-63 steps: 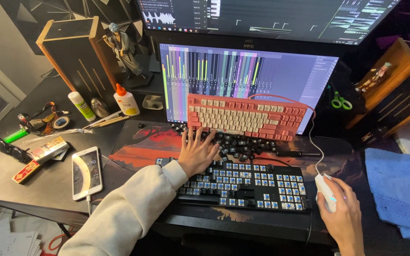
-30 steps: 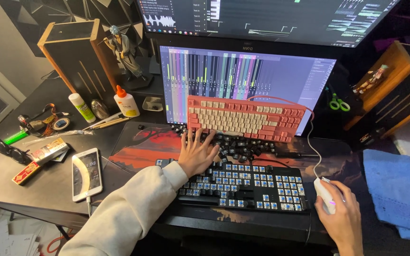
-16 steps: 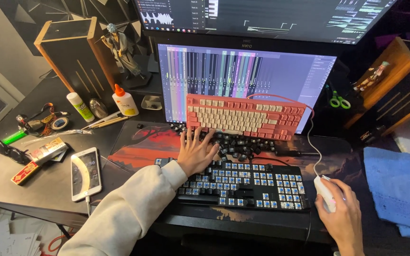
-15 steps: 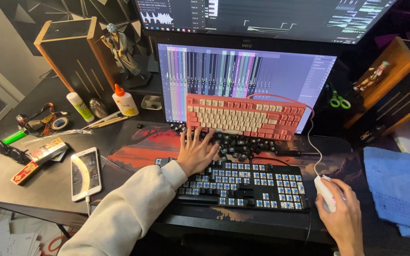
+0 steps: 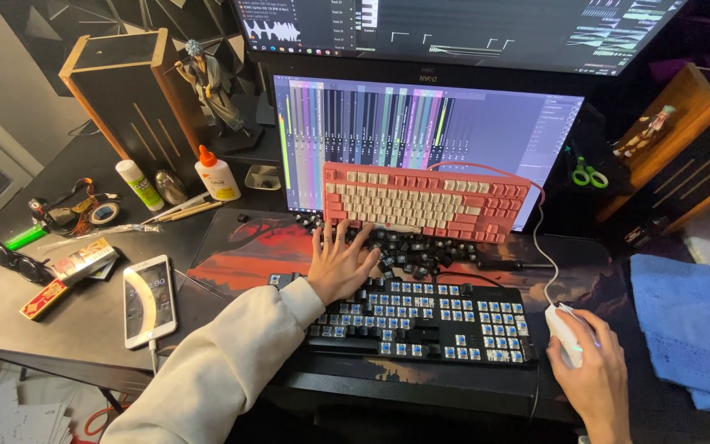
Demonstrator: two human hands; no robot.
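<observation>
Head view shows all positions referenced to the dark keyboard (image 5: pixel 421 321), which lies at the desk's near edge with most keycaps removed and blue switches exposed. Left hand (image 5: pixel 340 265) rests flat, fingers spread and gripping nothing, over the keyboard's far-left corner, with fingertips reaching into the pile of loose black keycaps (image 5: pixel 421 247) just behind the keyboard. Right hand (image 5: pixel 595 380) lies just right of the keyboard, closed loosely over a white mouse (image 5: pixel 564 331); the mouse cable runs away behind the keyboard. A pink keyboard (image 5: pixel 425 200) stands tilted behind the keycaps, leaning against the lower monitor (image 5: pixel 429 123). A phone (image 5: pixel 149 298) lies face up, well left of the keyboard. A blue cloth (image 5: pixel 688 321) lies to its right, beyond the mouse.
</observation>
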